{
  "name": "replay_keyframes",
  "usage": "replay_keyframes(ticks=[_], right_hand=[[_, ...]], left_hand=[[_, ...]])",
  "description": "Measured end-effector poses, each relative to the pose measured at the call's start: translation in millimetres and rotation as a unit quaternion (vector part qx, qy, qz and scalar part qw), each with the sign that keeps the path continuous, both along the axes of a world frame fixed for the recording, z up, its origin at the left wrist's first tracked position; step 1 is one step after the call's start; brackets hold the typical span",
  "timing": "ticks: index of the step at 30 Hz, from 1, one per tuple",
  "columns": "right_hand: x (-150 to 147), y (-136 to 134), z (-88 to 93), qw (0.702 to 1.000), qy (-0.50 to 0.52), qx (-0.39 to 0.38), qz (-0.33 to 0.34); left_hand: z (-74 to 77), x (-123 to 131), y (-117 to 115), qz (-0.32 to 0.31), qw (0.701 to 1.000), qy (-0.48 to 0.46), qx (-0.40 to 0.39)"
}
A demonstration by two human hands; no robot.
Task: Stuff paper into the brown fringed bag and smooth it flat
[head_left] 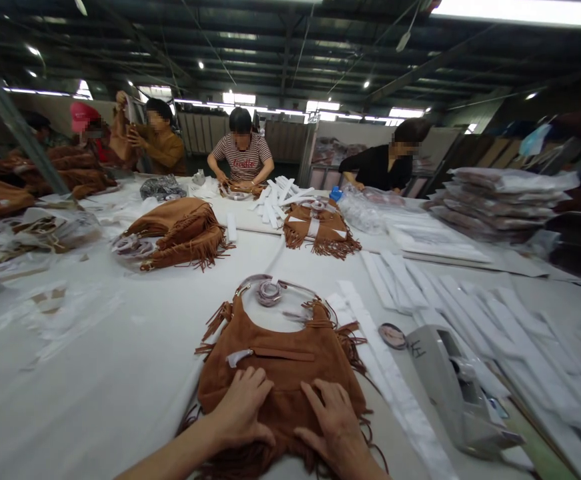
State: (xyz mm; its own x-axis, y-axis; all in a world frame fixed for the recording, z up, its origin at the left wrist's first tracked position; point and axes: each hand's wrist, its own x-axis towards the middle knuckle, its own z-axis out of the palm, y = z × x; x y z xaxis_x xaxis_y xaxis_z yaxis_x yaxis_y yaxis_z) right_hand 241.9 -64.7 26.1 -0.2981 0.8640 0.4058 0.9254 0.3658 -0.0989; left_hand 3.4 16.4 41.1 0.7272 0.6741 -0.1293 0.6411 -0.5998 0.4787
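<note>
A brown suede handbag [280, 367] with fringe along its sides and bottom lies flat on the white table in front of me. My left hand [244, 412] rests on its lower left part, thumb and fingers apart. On the lower right part lies my right hand [334, 421], its fingers also spread. Above my hands runs a zip pocket [283, 355], with white wrapping [239, 357] on its pull. The bag's wrapped strap [269, 293] is coiled inside the curve of the handle, at the far side.
A grey tape dispenser [450, 387] stands at the right beside many white strips [510, 340]. Further back lie two more fringed bags [180, 230] [315, 227]. Packed bags are stacked [500, 200] at the back right. Co-workers [243, 153] work along the far side.
</note>
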Motion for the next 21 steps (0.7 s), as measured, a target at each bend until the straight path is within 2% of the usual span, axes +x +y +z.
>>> replay_keyframes(ticks=[5, 8, 11, 15, 21], right_hand=[[-5, -4, -8.8, 0.998, 0.015, 0.064, 0.006], [-8, -7, -5.7, 0.996, 0.009, 0.088, 0.016], [-9, -8, -1.3, 0.994, -0.005, 0.101, 0.032], [-6, -1, -2.3, 0.999, -0.022, 0.038, 0.021], [-7, 16, -13.0, 0.990, -0.071, -0.096, -0.081]], left_hand=[[-7.0, -2, -3, -0.067, 0.997, -0.004, 0.042], [-6.6, -3, 0, -0.104, 0.992, 0.006, 0.067], [-4.1, -2, 8, -0.130, 0.990, -0.010, 0.050], [-3.4, 6, 22, -0.107, 0.994, 0.006, -0.011], [-8.8, 25, 32, -0.077, 0.994, 0.076, 0.006]])
